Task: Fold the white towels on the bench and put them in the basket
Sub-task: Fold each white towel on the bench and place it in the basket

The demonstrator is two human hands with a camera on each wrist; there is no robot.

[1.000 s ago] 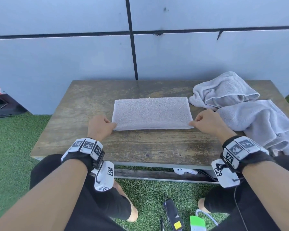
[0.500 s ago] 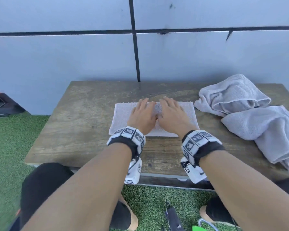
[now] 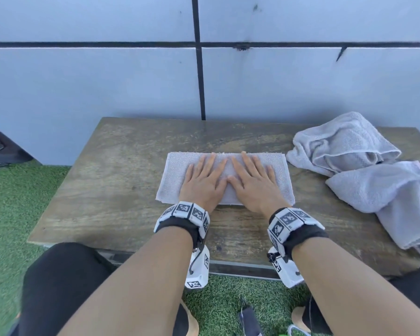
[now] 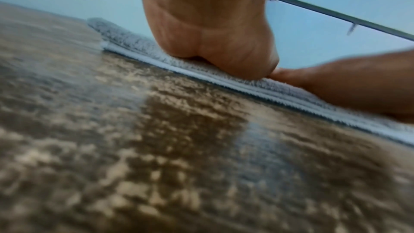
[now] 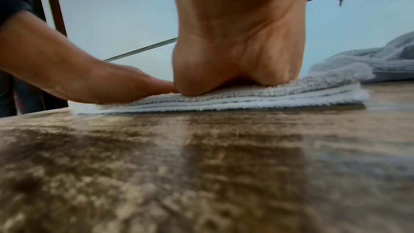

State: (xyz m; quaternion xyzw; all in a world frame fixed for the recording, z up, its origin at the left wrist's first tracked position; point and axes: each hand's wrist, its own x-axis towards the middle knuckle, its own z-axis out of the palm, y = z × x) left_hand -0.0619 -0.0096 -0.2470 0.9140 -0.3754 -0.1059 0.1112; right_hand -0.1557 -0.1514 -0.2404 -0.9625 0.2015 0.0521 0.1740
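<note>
— Wooden bench (image 3: pixel 112 190) against a pale panelled wall, fake grass underneath. What's on it?

— One folded towel (image 3: pixel 174 177) lying flat in the middle. Both hands are spread wide on top of it, fingers straight, palms down, holding nothing: the left hand (image 3: pixel 203 183) and the right hand (image 3: pixel 254 184) sit side by side, thumbs almost touching. From the right wrist view the towel shows several stacked layers under the heel of the palm.

— And the rest of the washing?

— Two unfolded towels (image 3: pixel 364 170) are heaped at the right end of the bench, one draped over the edge, lying near the folded one. I can't see a basket anywhere.

— So what could go wrong?

— I'd guess the layers slide apart when the towel is lifted, since nothing pins them except the palms. A careless pick-up from one corner could let the fold open. The draped towel also looks ready to slip onto the grass if it's nudged.
</note>
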